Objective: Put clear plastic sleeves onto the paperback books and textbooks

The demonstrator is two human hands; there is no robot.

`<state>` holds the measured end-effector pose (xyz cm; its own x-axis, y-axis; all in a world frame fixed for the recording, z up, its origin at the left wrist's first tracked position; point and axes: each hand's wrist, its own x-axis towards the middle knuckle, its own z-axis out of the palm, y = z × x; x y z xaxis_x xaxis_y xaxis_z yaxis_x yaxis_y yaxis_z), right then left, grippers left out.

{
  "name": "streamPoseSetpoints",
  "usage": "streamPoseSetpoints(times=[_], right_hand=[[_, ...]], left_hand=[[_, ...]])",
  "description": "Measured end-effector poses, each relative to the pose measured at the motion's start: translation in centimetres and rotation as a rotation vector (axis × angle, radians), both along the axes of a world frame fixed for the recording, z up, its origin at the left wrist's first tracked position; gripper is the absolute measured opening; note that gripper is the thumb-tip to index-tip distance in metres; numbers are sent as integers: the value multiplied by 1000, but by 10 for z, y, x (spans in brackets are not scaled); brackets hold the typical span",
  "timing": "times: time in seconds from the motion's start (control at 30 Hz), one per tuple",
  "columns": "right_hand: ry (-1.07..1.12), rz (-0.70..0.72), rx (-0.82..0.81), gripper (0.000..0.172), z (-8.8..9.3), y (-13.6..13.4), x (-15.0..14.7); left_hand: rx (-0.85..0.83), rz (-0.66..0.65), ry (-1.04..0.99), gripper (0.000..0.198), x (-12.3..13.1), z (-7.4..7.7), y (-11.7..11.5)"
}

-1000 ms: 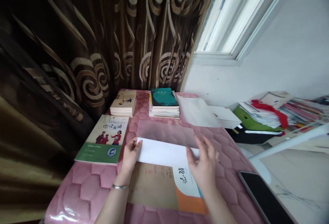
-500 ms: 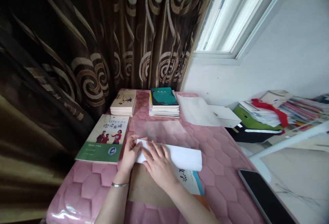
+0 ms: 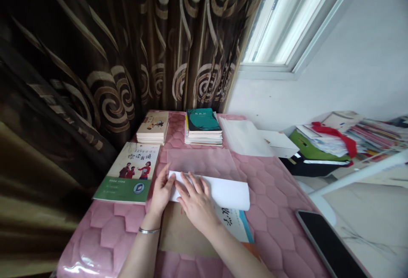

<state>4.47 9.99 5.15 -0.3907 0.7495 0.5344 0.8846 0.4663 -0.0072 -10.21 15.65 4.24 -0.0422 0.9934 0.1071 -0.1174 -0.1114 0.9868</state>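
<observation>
My left hand [image 3: 162, 189] is at the left end of a white folded sheet [image 3: 228, 191], with its thumb pressed on the corner and its fingers around the edge. Spread flat over the same sheet, my right hand [image 3: 196, 203] presses on it with its fingers apart. Beneath my hands lies a textbook [image 3: 236, 225] with large dark characters and a blue and orange edge; its left part is brown. A clear plastic sheet [image 3: 204, 159] extends behind the white one. How the white sheet joins the book is hidden.
At left lies a green and white book [image 3: 124, 174]. Behind are a beige book stack [image 3: 153, 127], a teal-topped stack [image 3: 204, 126] and translucent sheets [image 3: 245, 137]. A phone [image 3: 328, 244] rests at the pink table's [image 3: 270, 201] right edge; a paper-filled box [image 3: 314, 157] stands beyond.
The left fingers have straightened somewhat and now point upward past the sheet's corner. My right hand stays spread on the white sheet, which has shifted only slightly.
</observation>
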Motion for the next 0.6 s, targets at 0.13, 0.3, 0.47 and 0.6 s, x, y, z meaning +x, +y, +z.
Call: streamPoseSetpoints(times=[0.13, 0.3, 0.47, 0.6], right_hand=[[7, -2, 7, 42, -1, 0, -1], [25, 19, 26, 39, 4, -2, 1], [217, -208, 96, 31, 13, -12, 32], [616, -568, 139, 46, 8, -11, 83]], left_hand=[[26, 15, 33, 54, 1, 1, -1], [37, 1, 69, 52, 1, 4, -3], [25, 45, 70, 49, 1, 1, -2], [23, 95, 83, 47, 3, 1, -2]])
